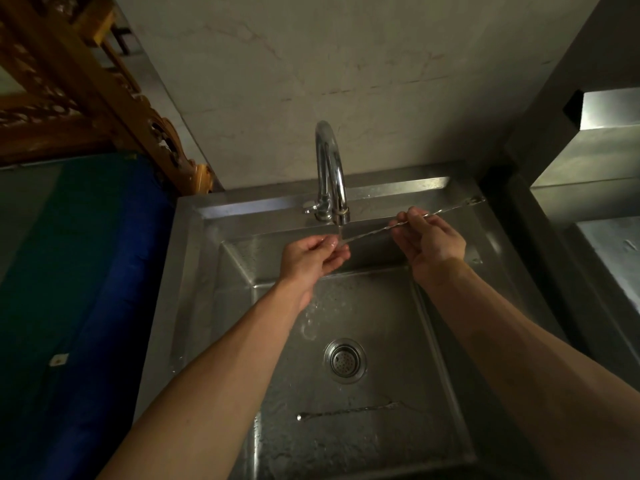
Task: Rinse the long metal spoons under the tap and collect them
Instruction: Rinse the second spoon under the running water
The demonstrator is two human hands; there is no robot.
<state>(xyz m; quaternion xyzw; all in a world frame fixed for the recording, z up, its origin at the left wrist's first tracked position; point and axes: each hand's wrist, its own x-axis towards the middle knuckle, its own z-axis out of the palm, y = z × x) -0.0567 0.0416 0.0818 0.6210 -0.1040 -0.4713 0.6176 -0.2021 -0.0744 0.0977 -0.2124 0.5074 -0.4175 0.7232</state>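
One long metal spoon is held across the stream of the tap, above the back of the sink. Its long axis runs from lower left to upper right: one end lies under the water at the left hand, and the other end projects past the right hand toward the right rear corner of the sink rim. The fingers of the left hand are closed around the wet end, directly below the spout. The fingers of the right hand are pinched on the shaft, roughly a third of the way in from the far end. The spoon is thus supported at two places, with the portion between the hands exposed to the stream.

A second spoon lies flat on the sink floor, nearer the person than the drain, with its long axis almost left to right. It is touched by neither hand and lies well apart from both. Its right end passes under the right forearm, so the right hand is judged the nearer for a pickup.

Count: two spoons are visible, one held and one lying; one tap; one drain. Rinsing of the held spoon is judged to be in progress.
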